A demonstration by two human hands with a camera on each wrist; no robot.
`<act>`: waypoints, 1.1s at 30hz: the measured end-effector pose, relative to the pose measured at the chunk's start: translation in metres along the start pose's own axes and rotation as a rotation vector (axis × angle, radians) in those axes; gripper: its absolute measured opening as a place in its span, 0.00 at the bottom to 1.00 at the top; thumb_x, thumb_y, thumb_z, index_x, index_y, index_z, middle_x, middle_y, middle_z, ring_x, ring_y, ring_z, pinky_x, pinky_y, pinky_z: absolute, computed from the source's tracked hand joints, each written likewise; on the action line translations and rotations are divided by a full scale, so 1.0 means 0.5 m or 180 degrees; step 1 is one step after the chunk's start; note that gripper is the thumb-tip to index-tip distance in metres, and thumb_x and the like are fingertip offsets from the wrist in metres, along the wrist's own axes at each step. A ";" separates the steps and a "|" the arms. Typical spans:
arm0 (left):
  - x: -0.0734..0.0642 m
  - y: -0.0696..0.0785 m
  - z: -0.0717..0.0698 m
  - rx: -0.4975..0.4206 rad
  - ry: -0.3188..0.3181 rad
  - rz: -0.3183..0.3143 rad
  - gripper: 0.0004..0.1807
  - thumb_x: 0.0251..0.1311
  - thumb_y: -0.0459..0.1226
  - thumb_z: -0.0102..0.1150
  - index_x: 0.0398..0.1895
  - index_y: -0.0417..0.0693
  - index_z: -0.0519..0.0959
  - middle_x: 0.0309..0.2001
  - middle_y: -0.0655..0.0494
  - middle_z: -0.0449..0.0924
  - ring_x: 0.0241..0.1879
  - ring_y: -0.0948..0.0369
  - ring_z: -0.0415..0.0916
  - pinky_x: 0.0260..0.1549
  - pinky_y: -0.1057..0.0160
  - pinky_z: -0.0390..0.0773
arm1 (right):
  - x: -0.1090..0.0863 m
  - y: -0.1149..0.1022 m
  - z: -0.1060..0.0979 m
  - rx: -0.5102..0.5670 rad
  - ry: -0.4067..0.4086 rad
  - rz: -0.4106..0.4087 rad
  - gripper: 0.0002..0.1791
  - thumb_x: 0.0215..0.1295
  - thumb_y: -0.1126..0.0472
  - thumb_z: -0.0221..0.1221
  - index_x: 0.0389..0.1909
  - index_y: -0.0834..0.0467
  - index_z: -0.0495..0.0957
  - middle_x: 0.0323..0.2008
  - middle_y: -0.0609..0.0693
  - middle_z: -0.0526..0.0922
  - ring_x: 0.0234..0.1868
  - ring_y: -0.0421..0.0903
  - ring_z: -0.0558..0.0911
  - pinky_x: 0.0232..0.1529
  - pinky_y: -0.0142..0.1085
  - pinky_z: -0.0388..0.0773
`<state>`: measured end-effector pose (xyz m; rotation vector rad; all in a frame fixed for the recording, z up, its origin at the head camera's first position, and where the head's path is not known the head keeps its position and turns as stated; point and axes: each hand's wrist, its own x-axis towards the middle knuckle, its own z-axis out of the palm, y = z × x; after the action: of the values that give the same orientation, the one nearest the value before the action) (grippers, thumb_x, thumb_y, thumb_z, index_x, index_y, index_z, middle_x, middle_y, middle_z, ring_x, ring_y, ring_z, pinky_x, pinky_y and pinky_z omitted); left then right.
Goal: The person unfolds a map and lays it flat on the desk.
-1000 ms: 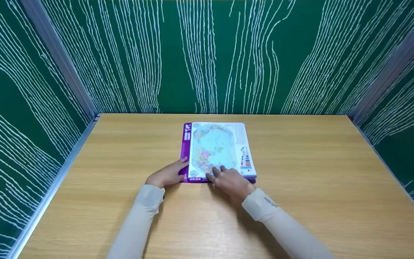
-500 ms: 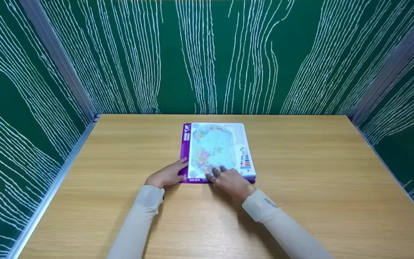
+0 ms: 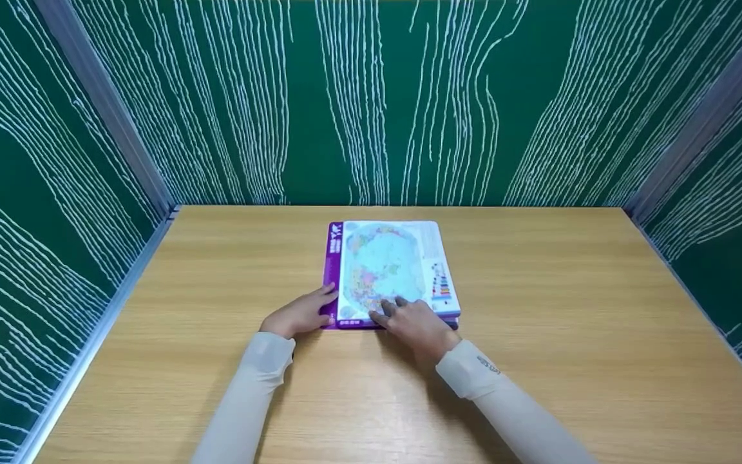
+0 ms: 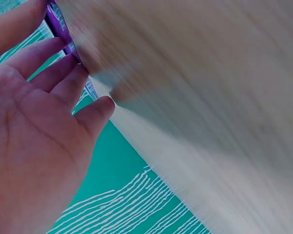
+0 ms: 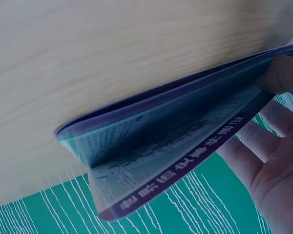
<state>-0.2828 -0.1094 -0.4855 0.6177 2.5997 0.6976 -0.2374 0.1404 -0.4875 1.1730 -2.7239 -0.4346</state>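
Map: folded, several leaves thick, flat on the surface, between and beyond both hands. Right hand pinches the upper leaf at the near edge: fingers on the printed face, thumb in the fold below, the leaves gaping beside it. Left hand: fingers relaxed, nearly straight, resting at the purple strip along the map's left side.

Sheet thin and smooth, corners rounded; pale blue oval with coloured land, and a small multicoloured block right of and beyond the right fingers. White characters on the strip; further large characters on a purple border near the right thumb, not reliably legible.

Surface wood-grained. Sleeves pale; dark lettering on the right one, too small to read. Beyond the fingers, green wall with wavy white lines.
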 end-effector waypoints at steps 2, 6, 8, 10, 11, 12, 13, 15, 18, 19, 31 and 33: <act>0.000 0.001 -0.001 -0.0003 0.0006 -0.0009 0.32 0.68 0.35 0.51 0.74 0.47 0.55 0.77 0.48 0.46 0.75 0.48 0.47 0.73 0.50 0.51 | 0.000 0.001 -0.003 0.0028 -0.0006 0.0018 0.54 0.30 0.59 0.77 0.68 0.49 0.67 0.61 0.55 0.75 0.51 0.55 0.80 0.36 0.47 0.84; 0.000 0.001 -0.005 0.0000 0.0008 -0.0032 0.32 0.68 0.36 0.52 0.74 0.47 0.56 0.77 0.49 0.46 0.75 0.48 0.48 0.73 0.48 0.50 | -0.002 0.004 -0.010 0.0099 0.0028 0.0051 0.51 0.35 0.60 0.75 0.68 0.49 0.67 0.61 0.55 0.75 0.52 0.56 0.80 0.35 0.48 0.84; 0.001 -0.001 -0.007 0.0013 0.0009 -0.0022 0.32 0.68 0.36 0.52 0.74 0.47 0.56 0.77 0.49 0.47 0.74 0.48 0.48 0.73 0.47 0.49 | -0.003 0.006 -0.013 0.0081 0.0128 0.0048 0.46 0.41 0.62 0.74 0.66 0.48 0.69 0.61 0.55 0.76 0.52 0.56 0.81 0.34 0.48 0.84; 0.001 -0.002 -0.007 0.0046 0.0002 0.0003 0.32 0.68 0.36 0.52 0.74 0.47 0.56 0.77 0.49 0.47 0.74 0.47 0.48 0.73 0.46 0.49 | -0.002 0.009 -0.014 -0.0002 0.0287 0.0027 0.39 0.47 0.65 0.71 0.64 0.48 0.71 0.59 0.54 0.78 0.50 0.55 0.82 0.31 0.46 0.84; 0.000 -0.002 -0.007 0.0058 0.0004 0.0022 0.33 0.67 0.35 0.53 0.73 0.46 0.56 0.77 0.49 0.47 0.74 0.47 0.49 0.73 0.46 0.49 | -0.002 0.010 -0.014 -0.0042 0.0368 0.0011 0.37 0.49 0.65 0.70 0.63 0.48 0.72 0.58 0.54 0.79 0.49 0.55 0.83 0.30 0.45 0.84; 0.000 -0.003 -0.007 0.0058 0.0013 0.0045 0.32 0.67 0.35 0.53 0.73 0.45 0.56 0.76 0.48 0.47 0.74 0.46 0.49 0.73 0.46 0.49 | -0.002 0.011 -0.014 -0.0080 0.0434 -0.0001 0.36 0.49 0.66 0.69 0.63 0.47 0.73 0.58 0.53 0.79 0.49 0.55 0.83 0.28 0.45 0.84; 0.000 -0.004 -0.007 0.0056 0.0020 0.0064 0.33 0.67 0.34 0.53 0.73 0.45 0.56 0.76 0.47 0.47 0.74 0.46 0.49 0.72 0.45 0.50 | -0.001 0.012 -0.014 -0.0118 0.0488 -0.0006 0.34 0.51 0.66 0.68 0.62 0.47 0.74 0.57 0.53 0.80 0.48 0.54 0.83 0.27 0.44 0.84; -0.002 -0.004 -0.008 0.0062 0.0027 0.0072 0.33 0.66 0.34 0.53 0.73 0.44 0.57 0.76 0.47 0.48 0.74 0.46 0.50 0.72 0.45 0.50 | -0.001 0.014 -0.015 -0.0158 0.0506 0.0005 0.34 0.53 0.67 0.67 0.63 0.46 0.74 0.58 0.52 0.80 0.48 0.53 0.83 0.27 0.44 0.84; -0.004 -0.003 -0.010 0.0080 0.0029 0.0032 0.33 0.66 0.34 0.53 0.73 0.45 0.57 0.76 0.47 0.48 0.74 0.46 0.51 0.73 0.45 0.50 | -0.002 0.019 -0.021 -0.0115 0.0413 0.0063 0.34 0.56 0.66 0.66 0.64 0.45 0.71 0.60 0.51 0.78 0.51 0.53 0.82 0.32 0.45 0.85; -0.004 -0.004 -0.010 0.0084 0.0027 0.0020 0.33 0.66 0.35 0.54 0.73 0.45 0.57 0.76 0.47 0.48 0.73 0.46 0.51 0.73 0.45 0.49 | -0.002 0.021 -0.024 -0.0092 0.0372 0.0086 0.34 0.57 0.65 0.66 0.65 0.44 0.71 0.60 0.51 0.78 0.52 0.53 0.82 0.33 0.45 0.85; -0.007 -0.010 -0.010 -0.0036 -0.0013 -0.0181 0.32 0.67 0.36 0.53 0.73 0.51 0.57 0.77 0.53 0.47 0.74 0.46 0.49 0.72 0.47 0.52 | -0.019 0.042 -0.047 0.0119 0.0196 0.0227 0.38 0.58 0.65 0.66 0.69 0.43 0.65 0.64 0.51 0.74 0.60 0.55 0.78 0.48 0.49 0.82; -0.008 -0.011 -0.011 -0.0083 -0.0030 -0.0226 0.32 0.67 0.36 0.53 0.73 0.53 0.57 0.77 0.54 0.46 0.74 0.47 0.48 0.72 0.47 0.52 | -0.023 0.046 -0.049 0.0112 0.0215 0.0223 0.39 0.57 0.65 0.67 0.69 0.43 0.65 0.64 0.51 0.74 0.61 0.55 0.77 0.49 0.49 0.81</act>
<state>-0.2838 -0.1177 -0.4833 0.5168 2.5859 0.7033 -0.2395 0.1587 -0.4574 1.0764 -2.7152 -0.3333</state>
